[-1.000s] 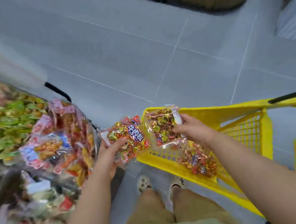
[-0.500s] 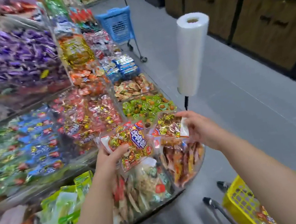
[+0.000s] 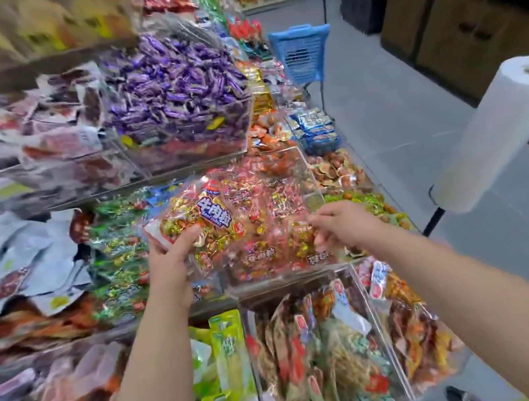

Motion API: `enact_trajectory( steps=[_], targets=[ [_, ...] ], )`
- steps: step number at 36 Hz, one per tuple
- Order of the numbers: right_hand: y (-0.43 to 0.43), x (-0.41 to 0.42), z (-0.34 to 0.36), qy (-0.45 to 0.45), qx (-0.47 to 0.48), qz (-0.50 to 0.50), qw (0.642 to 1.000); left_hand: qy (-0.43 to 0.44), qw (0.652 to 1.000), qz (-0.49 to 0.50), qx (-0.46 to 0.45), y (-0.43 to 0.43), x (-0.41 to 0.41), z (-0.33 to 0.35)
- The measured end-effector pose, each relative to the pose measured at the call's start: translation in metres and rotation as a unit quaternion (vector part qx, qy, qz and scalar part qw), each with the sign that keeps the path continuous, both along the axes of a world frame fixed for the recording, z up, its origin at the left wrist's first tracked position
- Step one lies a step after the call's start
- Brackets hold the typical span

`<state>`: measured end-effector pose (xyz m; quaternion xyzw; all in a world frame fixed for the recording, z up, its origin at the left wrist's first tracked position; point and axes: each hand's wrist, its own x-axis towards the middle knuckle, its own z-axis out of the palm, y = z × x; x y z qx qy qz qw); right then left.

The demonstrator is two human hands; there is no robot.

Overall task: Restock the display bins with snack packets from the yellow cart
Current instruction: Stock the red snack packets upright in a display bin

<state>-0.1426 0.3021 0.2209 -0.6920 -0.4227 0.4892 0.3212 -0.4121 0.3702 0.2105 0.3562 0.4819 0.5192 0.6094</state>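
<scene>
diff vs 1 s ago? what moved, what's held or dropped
Both grips rose from over the yellow cart to the display bins. The left grip keeps holding its snack packet, now above a clear bin of like packets. The right grip has reached that bin; blur hides whether it still holds its packet.

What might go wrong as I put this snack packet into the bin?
The clear bin already looks heaped, so the snack packet in your left hand may slide over its front wall into the lower bins. The bag roll stands close beside your right arm; a backward swing might knock it.
</scene>
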Motion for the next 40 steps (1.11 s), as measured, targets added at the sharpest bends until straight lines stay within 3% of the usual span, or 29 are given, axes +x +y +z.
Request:
enact_trajectory(
  steps=[8, 15, 20, 26, 29, 31, 33, 37, 38, 40],
  targets=[
    [0.054, -0.027, -0.026, 0.145, -0.074, -0.014, 0.987, -0.009, 1.000, 0.020, -0.013, 0.005, -0.004, -0.006],
    [0.077, -0.041, -0.033, 0.192, -0.059, 0.029, 0.979, -0.041, 0.999, 0.033, -0.009, 0.017, -0.014, -0.015],
    [0.090, -0.038, -0.041, 0.291, -0.061, -0.058, 0.953, -0.046, 0.998, 0.037, 0.007, 0.027, -0.022, -0.015],
    [0.083, -0.029, -0.058, 0.084, -0.108, -0.007, 0.991, -0.029, 0.999, 0.044, -0.004, 0.037, -0.023, -0.020],
    [0.084, -0.021, -0.055, -0.142, -0.075, 0.085, 0.983, -0.013, 0.999, 0.038, -0.003, 0.041, -0.021, -0.020],
    [0.086, -0.018, -0.051, -0.308, -0.049, 0.125, 0.942, -0.004, 0.999, 0.037, -0.011, 0.044, -0.019, -0.019],
    [0.088, -0.019, -0.049, -0.416, -0.035, 0.151, 0.896, -0.007, 0.999, 0.040, -0.020, 0.045, -0.018, -0.018],
    [0.097, -0.016, -0.048, -0.454, 0.037, 0.269, 0.849, -0.003, 0.999, 0.033, -0.016, 0.046, -0.018, -0.019],
    [0.100, -0.013, -0.045, -0.463, 0.083, 0.336, 0.816, -0.008, 0.999, 0.030, -0.011, 0.047, -0.018, -0.020],
    [0.106, -0.007, -0.038, -0.493, 0.156, 0.471, 0.714, -0.013, 1.000, 0.027, -0.007, 0.047, -0.018, -0.020]
  ],
)
